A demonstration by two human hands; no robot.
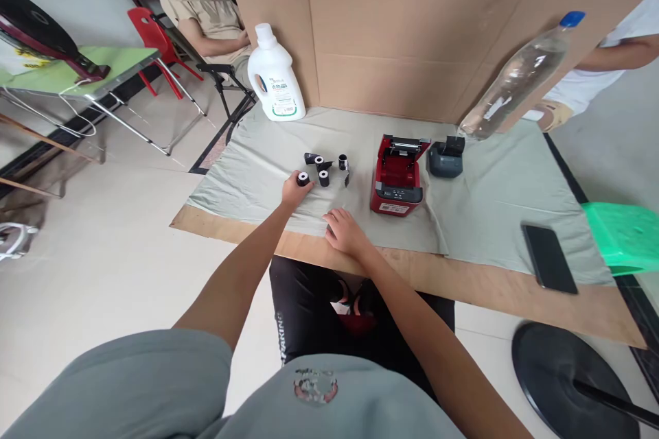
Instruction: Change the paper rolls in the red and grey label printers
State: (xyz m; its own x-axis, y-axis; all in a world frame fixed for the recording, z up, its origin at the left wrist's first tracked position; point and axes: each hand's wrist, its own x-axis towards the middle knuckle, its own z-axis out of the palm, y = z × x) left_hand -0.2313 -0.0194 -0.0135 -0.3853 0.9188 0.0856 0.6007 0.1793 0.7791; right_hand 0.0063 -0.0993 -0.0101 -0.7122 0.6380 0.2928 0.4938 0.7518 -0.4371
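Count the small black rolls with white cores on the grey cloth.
4. One small black roll touches the left hand; a second roll lies just right of it; a third roll behind them; a fourth roll nearest the red plastic printer. Dark scraps alongside might hide another.

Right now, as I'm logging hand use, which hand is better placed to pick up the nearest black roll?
Left, likely. The left hand touches the black roll, while the right hand rests on the grey cloth, apart from the other rolls.

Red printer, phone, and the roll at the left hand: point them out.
red printer (397, 173), head view, open paper bay.
phone (549, 258), head view, middle of dark screen.
roll (303, 178), head view, its end face.
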